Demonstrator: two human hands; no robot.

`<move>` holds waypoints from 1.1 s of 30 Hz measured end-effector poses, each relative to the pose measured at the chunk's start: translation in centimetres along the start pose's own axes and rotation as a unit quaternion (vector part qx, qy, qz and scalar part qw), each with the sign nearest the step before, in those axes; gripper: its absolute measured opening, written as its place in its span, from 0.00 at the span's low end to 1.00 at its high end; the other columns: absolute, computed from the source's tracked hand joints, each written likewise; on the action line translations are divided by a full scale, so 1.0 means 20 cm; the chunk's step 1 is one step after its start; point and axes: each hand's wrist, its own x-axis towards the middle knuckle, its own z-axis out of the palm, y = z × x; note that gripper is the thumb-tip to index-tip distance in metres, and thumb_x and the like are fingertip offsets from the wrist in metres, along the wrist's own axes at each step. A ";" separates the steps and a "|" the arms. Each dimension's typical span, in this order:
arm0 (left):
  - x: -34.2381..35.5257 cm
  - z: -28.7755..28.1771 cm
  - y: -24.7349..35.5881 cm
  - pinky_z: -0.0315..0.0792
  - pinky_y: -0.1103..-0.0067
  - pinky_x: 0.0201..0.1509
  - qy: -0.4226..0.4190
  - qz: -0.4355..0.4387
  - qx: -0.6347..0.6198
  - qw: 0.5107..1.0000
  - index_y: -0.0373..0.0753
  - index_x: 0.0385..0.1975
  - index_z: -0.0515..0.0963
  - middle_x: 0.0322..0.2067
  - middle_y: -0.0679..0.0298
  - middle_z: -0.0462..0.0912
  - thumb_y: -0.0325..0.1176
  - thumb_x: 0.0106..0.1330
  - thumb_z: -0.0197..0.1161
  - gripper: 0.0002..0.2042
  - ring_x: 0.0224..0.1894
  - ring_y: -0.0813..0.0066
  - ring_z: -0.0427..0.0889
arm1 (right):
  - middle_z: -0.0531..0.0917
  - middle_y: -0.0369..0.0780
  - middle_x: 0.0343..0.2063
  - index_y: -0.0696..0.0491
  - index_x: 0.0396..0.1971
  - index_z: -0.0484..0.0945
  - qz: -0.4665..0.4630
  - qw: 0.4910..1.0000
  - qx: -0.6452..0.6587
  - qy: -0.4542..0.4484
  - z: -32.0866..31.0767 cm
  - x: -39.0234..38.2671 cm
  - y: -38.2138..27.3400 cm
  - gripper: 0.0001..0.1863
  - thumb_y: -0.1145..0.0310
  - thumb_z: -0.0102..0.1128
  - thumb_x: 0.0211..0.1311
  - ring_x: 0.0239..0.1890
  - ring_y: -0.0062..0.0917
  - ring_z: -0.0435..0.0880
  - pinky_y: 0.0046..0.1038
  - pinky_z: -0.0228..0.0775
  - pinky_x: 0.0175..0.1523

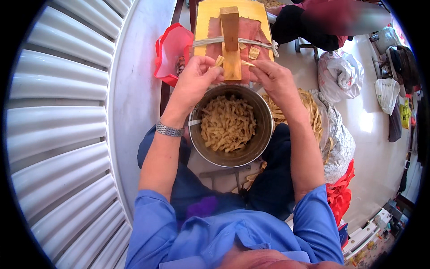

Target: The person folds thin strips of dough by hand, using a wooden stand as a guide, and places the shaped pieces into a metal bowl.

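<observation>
My left hand (197,76) is closed, thumb and fingers together, beside the left side of a wooden block stand (232,67). A short tan piece (219,60) shows at its fingertips; what lies between them is partly hidden. On the other side of the stand, my right hand (275,75) pinches a thin pale-tan strip (247,64) pointing toward the wood. The stand has a tall upright post and rests on a reddish cloth (248,29) over a yellow board (206,20), tied across with white cord. Another tan piece (254,53) lies on the cloth.
Below my hands, between my knees, stands a metal pot (193,134) with many curled tan pieces (228,123). Long tan strips (309,107) lie right of it. A red-and-white bag (172,54) is left; a white radiator (62,121) lines that side. Another person (304,24) sits far right.
</observation>
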 end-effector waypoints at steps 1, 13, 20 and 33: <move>-0.02 0.02 0.00 0.74 0.81 0.38 -0.008 0.003 -0.048 0.999 0.34 0.56 0.69 0.38 0.64 0.81 0.32 0.72 0.63 0.17 0.37 0.80 0.80 | 0.84 0.47 0.33 0.53 0.40 0.84 0.003 1.000 0.008 -0.007 0.01 -0.01 -0.03 0.08 0.67 0.62 0.66 0.39 0.44 0.84 0.39 0.75 0.43; -0.01 0.05 -0.04 0.67 0.88 0.33 -0.064 -0.005 -0.015 0.998 0.37 0.48 0.76 0.32 0.71 0.78 0.37 0.73 0.64 0.12 0.29 0.87 0.72 | 0.83 0.48 0.34 0.57 0.40 0.80 -0.077 0.995 0.020 -0.068 0.05 -0.02 -0.15 0.09 0.68 0.62 0.66 0.41 0.43 0.83 0.39 0.75 0.45; -0.01 0.07 0.01 0.67 0.88 0.33 -0.039 0.005 0.017 0.999 0.37 0.44 0.79 0.28 0.73 0.77 0.36 0.73 0.64 0.09 0.29 0.88 0.73 | 0.83 0.47 0.36 0.55 0.44 0.80 -0.066 0.995 -0.056 -0.043 0.01 -0.03 -0.12 0.11 0.67 0.63 0.65 0.42 0.44 0.83 0.40 0.75 0.45; 0.12 0.05 -0.03 0.70 0.86 0.33 0.007 0.035 0.024 0.999 0.38 0.43 0.80 0.26 0.72 0.78 0.37 0.73 0.62 0.09 0.27 0.87 0.73 | 0.86 0.42 0.39 0.51 0.46 0.81 -0.147 0.976 -0.156 0.038 0.03 0.05 -0.01 0.12 0.68 0.63 0.63 0.45 0.38 0.84 0.38 0.71 0.52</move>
